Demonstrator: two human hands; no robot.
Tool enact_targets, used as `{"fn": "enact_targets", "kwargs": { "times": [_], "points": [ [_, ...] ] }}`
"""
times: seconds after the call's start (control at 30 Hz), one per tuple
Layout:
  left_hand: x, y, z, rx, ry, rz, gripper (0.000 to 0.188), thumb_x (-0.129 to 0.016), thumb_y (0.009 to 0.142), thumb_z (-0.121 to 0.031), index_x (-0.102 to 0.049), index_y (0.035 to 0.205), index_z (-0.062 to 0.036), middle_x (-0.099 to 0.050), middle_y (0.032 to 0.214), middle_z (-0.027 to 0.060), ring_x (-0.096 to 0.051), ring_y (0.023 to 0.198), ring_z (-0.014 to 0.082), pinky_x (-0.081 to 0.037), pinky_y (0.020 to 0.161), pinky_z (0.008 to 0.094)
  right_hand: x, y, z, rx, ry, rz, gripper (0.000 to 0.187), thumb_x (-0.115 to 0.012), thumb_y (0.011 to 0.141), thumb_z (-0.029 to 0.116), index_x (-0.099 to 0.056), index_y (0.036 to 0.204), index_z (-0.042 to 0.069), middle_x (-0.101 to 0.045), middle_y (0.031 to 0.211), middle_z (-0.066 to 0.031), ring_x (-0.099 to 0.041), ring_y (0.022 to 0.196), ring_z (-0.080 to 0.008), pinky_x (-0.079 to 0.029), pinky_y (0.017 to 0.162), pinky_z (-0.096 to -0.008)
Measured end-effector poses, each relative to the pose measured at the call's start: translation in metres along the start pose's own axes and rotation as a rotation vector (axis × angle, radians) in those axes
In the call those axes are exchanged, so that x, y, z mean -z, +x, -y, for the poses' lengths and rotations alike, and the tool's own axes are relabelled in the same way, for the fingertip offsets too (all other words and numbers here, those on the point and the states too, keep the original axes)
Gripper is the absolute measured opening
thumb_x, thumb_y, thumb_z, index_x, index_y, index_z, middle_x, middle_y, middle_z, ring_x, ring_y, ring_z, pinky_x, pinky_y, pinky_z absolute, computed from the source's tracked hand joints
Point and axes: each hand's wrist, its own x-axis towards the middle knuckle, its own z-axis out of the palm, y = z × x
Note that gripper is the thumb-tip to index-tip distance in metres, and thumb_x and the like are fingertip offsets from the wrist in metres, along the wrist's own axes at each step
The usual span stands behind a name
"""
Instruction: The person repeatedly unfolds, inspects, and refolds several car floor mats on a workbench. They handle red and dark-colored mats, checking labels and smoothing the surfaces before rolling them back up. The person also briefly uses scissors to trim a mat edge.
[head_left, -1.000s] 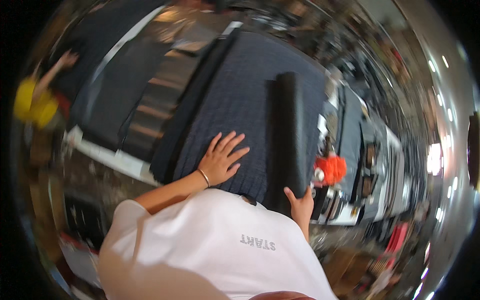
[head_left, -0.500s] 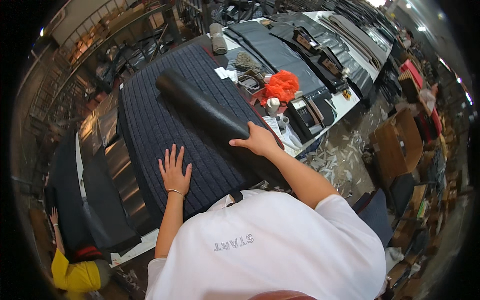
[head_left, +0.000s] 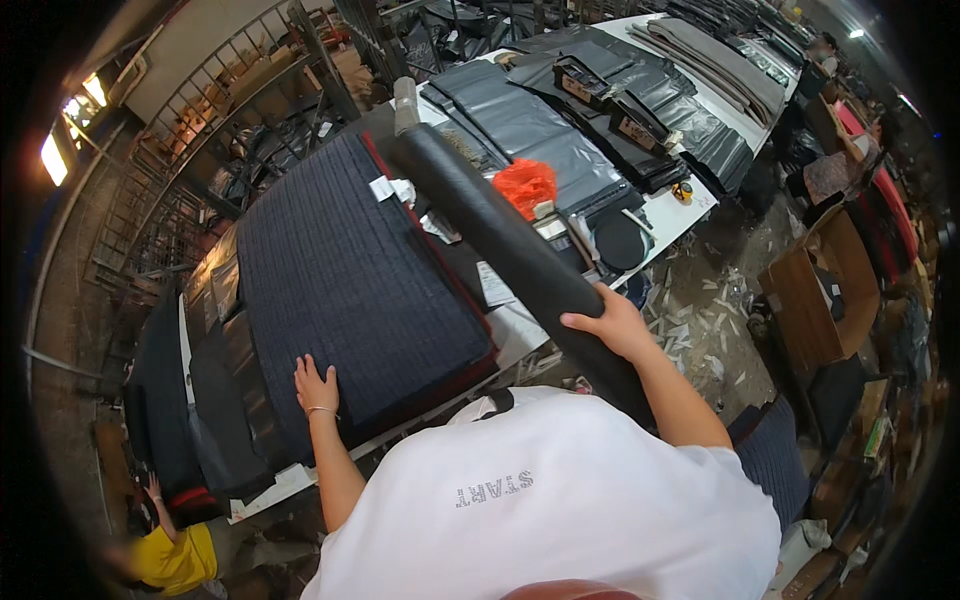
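Black roll (head_left: pixel 500 222) has moved beyond the mat's (head_left: pixel 350 275) edge.

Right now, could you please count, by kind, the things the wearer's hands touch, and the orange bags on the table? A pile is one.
Black roll in right hand: 1
Dark ribbed pile under left hand: 1
Orange bag: 1
Total: 3

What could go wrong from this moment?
The black roll might swing or slip, as only the right hand grips it, near the end closest to the body. It passes close to the orange plastic bag in this view, so it could knock that. The left hand, on the quilted mat, might shift it.
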Motion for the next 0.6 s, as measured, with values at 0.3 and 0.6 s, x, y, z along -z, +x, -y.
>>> {"fn": "enact_targets", "kwargs": {
  "times": [0.3, 0.6],
  "points": [
    [-0.04, -0.065, -0.323, -0.843, -0.315, -0.275, 0.037, -0.073, 0.09, -0.025, -0.073, 0.127, -0.0195, -0.056, 0.152, 0.0122, -0.041, 0.148, 0.0413, -0.031, 0.12, 0.0555, 0.138, -0.049, -0.142, -0.191, 0.045, -0.302, 0.076, -0.09, 0.076, 0.05, -0.069, 0.125, -0.004, -0.077, 0.111, -0.0236, -0.075, 0.103, -0.0368, -0.056, 0.09, -0.0432],
    [-0.126, -0.086, -0.575, -1.324, -0.267, 0.178, 0.029, -0.067, 0.097, -0.037, -0.077, 0.118, -0.0186, -0.062, 0.142, 0.012, -0.048, 0.141, 0.0394, -0.038, 0.116, 0.0508, 0.15, -0.091, -0.227, -0.333, -0.023, -0.521, 0.079, -0.089, 0.078, 0.053, -0.065, 0.125, -0.005, -0.074, 0.108, -0.0286, -0.072, 0.103, -0.0433, -0.056, 0.089, -0.0484]
  ]
}}
